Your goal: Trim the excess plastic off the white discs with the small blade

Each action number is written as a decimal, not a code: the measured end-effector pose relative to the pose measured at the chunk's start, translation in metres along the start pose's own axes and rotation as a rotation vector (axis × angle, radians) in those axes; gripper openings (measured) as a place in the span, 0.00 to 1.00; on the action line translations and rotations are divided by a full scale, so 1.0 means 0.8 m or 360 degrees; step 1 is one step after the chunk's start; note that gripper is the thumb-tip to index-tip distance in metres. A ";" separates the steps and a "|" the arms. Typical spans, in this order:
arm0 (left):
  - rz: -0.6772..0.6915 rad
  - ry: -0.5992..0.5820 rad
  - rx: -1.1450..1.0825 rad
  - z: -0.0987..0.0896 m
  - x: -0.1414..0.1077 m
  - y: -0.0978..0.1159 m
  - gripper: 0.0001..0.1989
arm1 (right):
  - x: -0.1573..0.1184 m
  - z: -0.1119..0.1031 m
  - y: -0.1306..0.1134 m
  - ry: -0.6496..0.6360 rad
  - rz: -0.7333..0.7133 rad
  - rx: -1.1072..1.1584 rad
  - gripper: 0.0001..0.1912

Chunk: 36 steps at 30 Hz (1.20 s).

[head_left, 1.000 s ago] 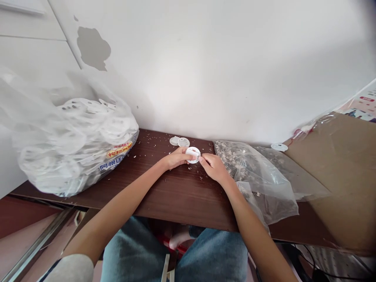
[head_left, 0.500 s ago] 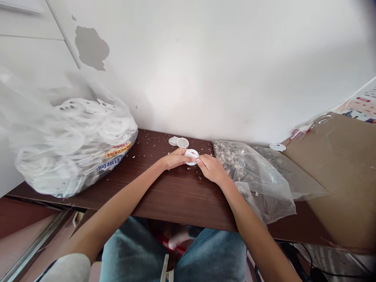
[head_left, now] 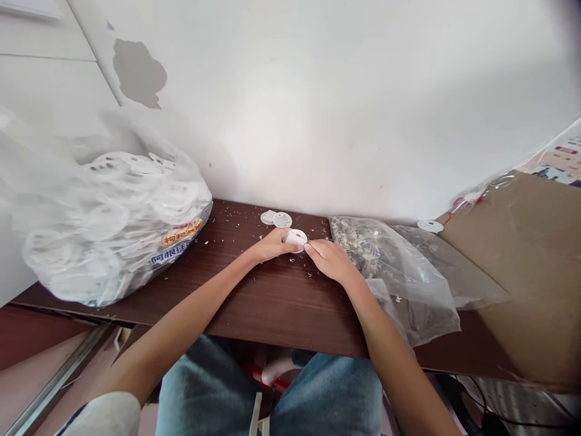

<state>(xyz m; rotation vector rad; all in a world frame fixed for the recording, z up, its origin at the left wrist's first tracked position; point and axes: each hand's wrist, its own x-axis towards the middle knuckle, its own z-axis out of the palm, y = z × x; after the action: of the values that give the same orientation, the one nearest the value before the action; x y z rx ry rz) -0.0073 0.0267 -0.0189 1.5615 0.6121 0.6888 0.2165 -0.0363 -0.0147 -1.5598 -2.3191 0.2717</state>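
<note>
My left hand (head_left: pixel 275 243) grips a round white disc (head_left: pixel 296 237) by its left side, thumb across the lower front. A small red mark shows on the disc's face. At the disc's lower right edge, my right hand (head_left: pixel 327 257) is closed in a pinch against it; any tiny piece between those fingertips is too small to make out. Just behind the hands, a few similar white discs (head_left: pixel 282 220) lie overlapping on the dark brown table (head_left: pixel 272 309). Small pale scraps are scattered around them.
A large clear plastic bag (head_left: pixel 181 257) full of white discs stands at the left. To the right lie a clear bag (head_left: pixel 385 248) of pale scraps and another white disc (head_left: pixel 430 226). A cardboard box (head_left: pixel 535 260) stands at the far right; a white wall (head_left: pixel 318 121) rises behind.
The disc has tilted slightly in my left hand, and its face looks narrower. Both hands stay at nearly the same spot; the view has shifted slightly.
</note>
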 end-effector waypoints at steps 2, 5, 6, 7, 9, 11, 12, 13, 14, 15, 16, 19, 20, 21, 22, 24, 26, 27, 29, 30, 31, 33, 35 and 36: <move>0.0056 -0.0010 0.0086 0.001 -0.001 0.000 0.22 | 0.000 -0.001 0.000 -0.0038 0.0021 0.0034 0.25; 0.0119 0.0021 0.0203 0.003 -0.002 0.000 0.21 | 0.001 -0.002 0.000 -0.0080 0.0055 0.0106 0.26; 0.0130 0.0042 0.0251 0.004 -0.002 0.001 0.21 | 0.001 -0.002 0.000 -0.0089 0.0069 0.0120 0.27; 0.0138 0.0066 0.0304 0.005 -0.003 0.001 0.21 | 0.002 -0.002 0.000 -0.0099 0.0083 0.0127 0.27; 0.0145 0.0110 0.0405 0.007 -0.004 0.002 0.20 | 0.004 -0.002 -0.001 -0.0117 0.0106 0.0138 0.27; 0.0149 0.0146 0.0436 0.008 -0.004 0.002 0.20 | 0.005 -0.002 0.000 -0.0112 0.0116 0.0183 0.27; 0.0148 0.0162 0.0416 0.009 -0.004 0.002 0.20 | 0.005 -0.002 0.000 -0.0097 0.0111 0.0230 0.27; 0.0143 0.0176 0.0374 0.010 -0.003 0.002 0.20 | 0.006 -0.001 0.001 -0.0078 0.0103 0.0293 0.27; 0.0130 0.0190 0.0320 0.010 -0.003 0.002 0.20 | 0.006 -0.001 0.002 -0.0054 0.0094 0.0373 0.27; 0.0111 0.0208 0.0261 0.011 -0.002 0.002 0.21 | 0.007 0.000 0.004 -0.0031 0.0086 0.0471 0.27; 0.0083 0.0222 0.0206 0.011 -0.001 0.003 0.21 | 0.008 0.001 0.005 -0.0006 0.0081 0.0582 0.27; 0.0006 0.0248 0.0094 0.011 0.002 0.003 0.24 | 0.010 0.006 0.008 0.0075 0.0046 0.0890 0.27; -0.0007 0.0255 0.0077 0.011 0.003 0.004 0.24 | 0.011 0.008 0.009 0.0098 0.0020 0.0957 0.26; -0.0012 0.0266 0.0064 0.010 0.003 0.003 0.24 | 0.013 0.010 0.009 0.0116 -0.0011 0.1001 0.26; -0.0013 0.0276 0.0052 0.010 0.003 0.003 0.25 | 0.014 0.012 0.010 0.0130 -0.0043 0.1031 0.26; -0.0016 0.0290 0.0041 0.009 0.004 0.001 0.25 | 0.016 0.015 0.010 0.0149 -0.0085 0.1066 0.25; -0.0021 0.0306 0.0047 0.009 0.004 -0.001 0.26 | 0.018 0.019 0.009 0.0167 -0.0084 0.1092 0.26; -0.0022 0.0318 0.0050 0.009 0.004 -0.002 0.26 | 0.019 0.022 0.009 0.0179 -0.0073 0.1108 0.27; -0.0023 0.0346 0.0045 0.009 0.005 -0.004 0.26 | 0.020 0.025 0.008 0.0206 -0.0045 0.1141 0.28; -0.0022 0.0356 0.0039 0.009 0.005 -0.005 0.26 | 0.020 0.027 0.008 0.0218 -0.0036 0.1151 0.28; -0.0023 0.0355 0.0033 0.009 0.005 -0.006 0.25 | 0.020 0.028 0.007 0.0229 -0.0031 0.1153 0.29; -0.0022 0.0346 0.0020 0.009 0.006 -0.007 0.24 | 0.020 0.030 0.006 0.0238 -0.0029 0.1138 0.29; -0.0016 0.0336 0.0005 0.009 0.006 -0.007 0.23 | 0.020 0.030 0.005 0.0236 -0.0031 0.1118 0.29; -0.0012 0.0332 -0.0003 0.009 0.006 -0.007 0.23 | 0.020 0.030 0.004 0.0235 -0.0027 0.1110 0.30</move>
<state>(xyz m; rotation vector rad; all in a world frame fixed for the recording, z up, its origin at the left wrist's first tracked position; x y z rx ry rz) 0.0013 0.0256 -0.0248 1.4951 0.7713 0.8530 0.2049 -0.0199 -0.0351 -1.1542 -1.8280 0.8249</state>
